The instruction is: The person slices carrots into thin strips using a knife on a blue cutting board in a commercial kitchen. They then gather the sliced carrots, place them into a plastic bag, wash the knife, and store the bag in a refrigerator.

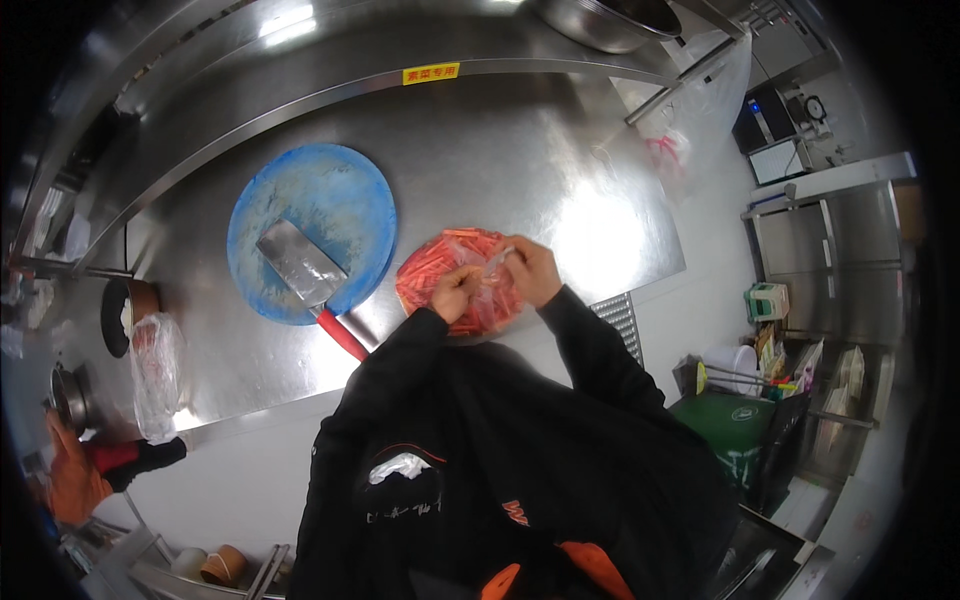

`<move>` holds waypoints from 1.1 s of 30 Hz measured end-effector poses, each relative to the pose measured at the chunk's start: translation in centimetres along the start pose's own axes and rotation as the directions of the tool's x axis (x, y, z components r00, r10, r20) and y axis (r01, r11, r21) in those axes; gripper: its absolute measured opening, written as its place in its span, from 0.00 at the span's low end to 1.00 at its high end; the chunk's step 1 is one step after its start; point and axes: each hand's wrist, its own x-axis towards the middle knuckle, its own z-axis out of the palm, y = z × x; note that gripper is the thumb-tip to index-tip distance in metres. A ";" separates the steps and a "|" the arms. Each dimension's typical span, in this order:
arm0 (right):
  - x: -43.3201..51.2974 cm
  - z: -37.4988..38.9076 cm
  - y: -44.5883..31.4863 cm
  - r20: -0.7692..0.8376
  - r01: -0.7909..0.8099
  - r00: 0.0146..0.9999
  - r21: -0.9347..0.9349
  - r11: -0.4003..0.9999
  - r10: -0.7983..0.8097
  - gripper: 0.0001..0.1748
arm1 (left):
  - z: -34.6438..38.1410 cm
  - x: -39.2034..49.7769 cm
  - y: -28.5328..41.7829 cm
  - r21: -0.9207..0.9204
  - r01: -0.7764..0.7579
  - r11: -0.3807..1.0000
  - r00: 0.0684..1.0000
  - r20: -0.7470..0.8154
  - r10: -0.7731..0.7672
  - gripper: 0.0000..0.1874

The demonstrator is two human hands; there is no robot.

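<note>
A clear plastic bag full of cut red-orange strips, possibly carrot, rests at the front edge of the steel table. My left hand grips the gathered plastic over the middle of the bag. On its other side, my right hand pinches a twisted end of the same plastic. Both hands are close together, and my fingers hide part of the bag's neck. Left of the bag lies a round blue cutting board, worn on top. A cleaver is laid across it, its red handle reaching past the rim towards my left sleeve.
A steel shelf with a yellow label spans the table's back, holding a large metal bowl. At the left are a crumpled clear bag, a brown pot and a person's orange clothing. A green box stands right.
</note>
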 end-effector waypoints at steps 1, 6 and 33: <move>0.9 -0.4 0.3 0.004 -0.020 1.000 0.018 1.000 0.020 0.10 | 0.1 -0.3 -0.2 0.037 -0.109 0.993 0.994 0.020 0.108 0.10; 1.8 -1.0 4.2 0.021 0.009 1.000 0.113 0.994 -0.012 0.12 | 0.1 -0.9 -1.8 0.017 -0.143 0.990 0.983 -0.115 0.144 0.09; -1.1 3.8 10.1 0.147 0.083 0.989 -0.320 0.944 -0.037 0.11 | -1.1 -0.9 -1.4 0.254 -0.142 0.957 0.983 -0.078 0.167 0.06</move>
